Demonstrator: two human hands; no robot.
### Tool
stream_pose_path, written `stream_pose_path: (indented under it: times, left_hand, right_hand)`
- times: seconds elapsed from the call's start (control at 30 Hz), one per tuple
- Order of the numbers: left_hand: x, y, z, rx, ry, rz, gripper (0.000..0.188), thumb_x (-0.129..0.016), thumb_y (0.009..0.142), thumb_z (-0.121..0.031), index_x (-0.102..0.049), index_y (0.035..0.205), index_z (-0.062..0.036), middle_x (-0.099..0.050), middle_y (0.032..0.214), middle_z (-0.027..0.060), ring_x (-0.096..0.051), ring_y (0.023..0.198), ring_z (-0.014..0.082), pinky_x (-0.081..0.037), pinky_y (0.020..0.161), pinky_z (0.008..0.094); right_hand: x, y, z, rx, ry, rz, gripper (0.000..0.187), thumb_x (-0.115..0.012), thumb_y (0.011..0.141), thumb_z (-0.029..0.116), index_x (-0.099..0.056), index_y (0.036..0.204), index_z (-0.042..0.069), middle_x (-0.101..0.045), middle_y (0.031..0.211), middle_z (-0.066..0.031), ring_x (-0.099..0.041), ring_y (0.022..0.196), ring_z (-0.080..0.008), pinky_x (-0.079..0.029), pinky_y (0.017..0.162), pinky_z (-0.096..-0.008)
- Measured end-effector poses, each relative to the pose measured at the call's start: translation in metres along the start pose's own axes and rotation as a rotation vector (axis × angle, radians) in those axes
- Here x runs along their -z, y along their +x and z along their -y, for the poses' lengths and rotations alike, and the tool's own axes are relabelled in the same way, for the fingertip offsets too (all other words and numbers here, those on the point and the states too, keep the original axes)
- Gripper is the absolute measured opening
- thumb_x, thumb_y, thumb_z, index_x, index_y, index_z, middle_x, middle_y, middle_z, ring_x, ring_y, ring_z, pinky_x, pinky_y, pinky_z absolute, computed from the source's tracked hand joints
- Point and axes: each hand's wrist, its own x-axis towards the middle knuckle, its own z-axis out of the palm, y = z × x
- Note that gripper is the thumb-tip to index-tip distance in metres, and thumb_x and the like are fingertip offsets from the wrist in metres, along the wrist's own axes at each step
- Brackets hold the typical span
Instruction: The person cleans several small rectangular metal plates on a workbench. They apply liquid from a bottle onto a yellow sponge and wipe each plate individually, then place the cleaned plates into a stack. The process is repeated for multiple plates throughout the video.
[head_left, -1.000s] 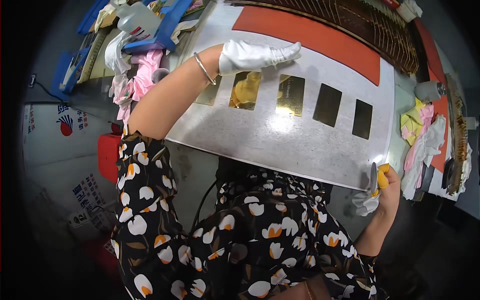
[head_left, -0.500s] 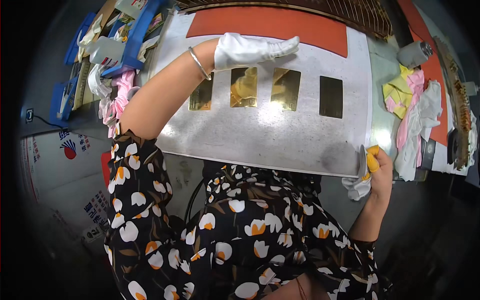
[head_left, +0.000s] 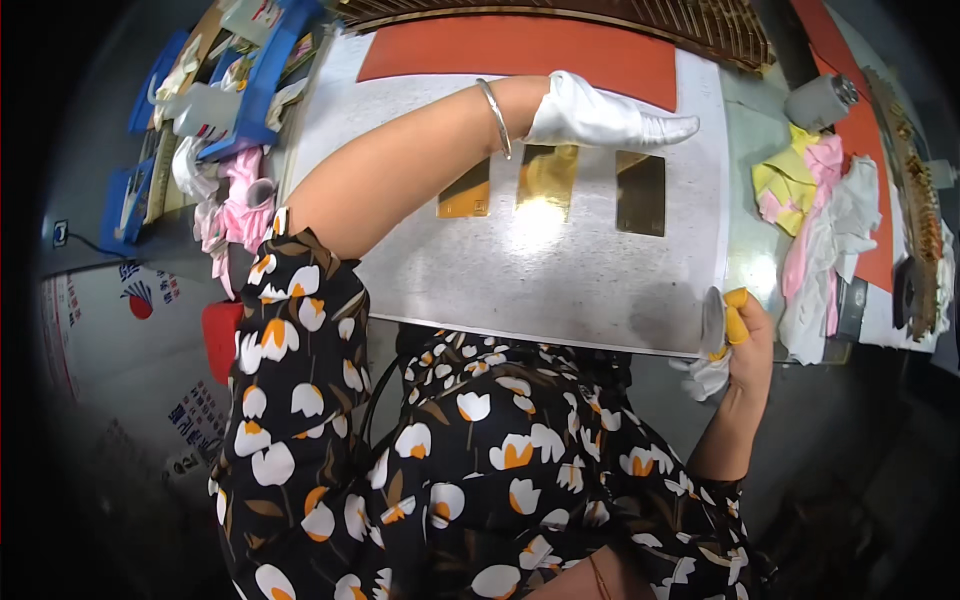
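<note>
My left hand (head_left: 615,115), in a white glove, is held out flat over the table with the fingers stretched and together. Just below it lie shiny gold cards: a left one (head_left: 466,196) partly under my forearm, a middle one (head_left: 545,185) with a bright reflection beside it, and a darker right one (head_left: 640,195). At the table's front right edge my right hand (head_left: 754,350), with yellow finger covers (head_left: 736,316), is closed round a grey disc-like pad (head_left: 712,325). A bunched white cloth (head_left: 706,378) hangs below that pad.
A red-orange mat (head_left: 520,55) lies at the back, before a slatted brown rack (head_left: 560,18). On the right are yellow, pink and white cloths (head_left: 815,190) and a grey bottle (head_left: 820,103). Blue bins (head_left: 262,90), a white bottle (head_left: 207,112) and pink cloths (head_left: 245,195) stand left.
My left hand has moved right, from over the middle cards towards the rightmost one. My forearm now hides the former leftmost card. My right hand keeps its hold on the pad.
</note>
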Motion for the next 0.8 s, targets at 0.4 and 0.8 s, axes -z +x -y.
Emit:
stream_pose_path:
  times: [0.4,0.8]
  left_hand:
    - [-0.02,-0.05,-0.012,-0.072,0.559,-0.511,0.068,-0.053,0.085,-0.046,-0.039,0.133,0.0003,-0.044,0.134,0.0151,-0.043,0.124,0.0253,-0.032,0.104,0.034]
    - [0.03,-0.377,0.123,-0.165,0.288,-2.125,0.076,-0.064,0.082,-0.008,-0.016,0.14,0.0027,-0.029,0.141,0.0215,-0.029,0.132,0.0282,-0.027,0.106,0.0345]
  right_hand:
    - [-0.035,0.032,0.058,0.211,-0.041,0.04,0.017,-0.051,0.092,0.017,-0.055,0.097,0.001,-0.053,0.077,0.0047,-0.045,0.066,-0.0009,-0.035,0.057,-0.0159]
    - [-0.369,0.192,0.158,0.184,0.466,0.8,0.02,-0.047,0.093,0.017,-0.053,0.104,0.002,-0.058,0.077,-0.0042,-0.056,0.054,-0.0079,-0.045,0.043,-0.0189]
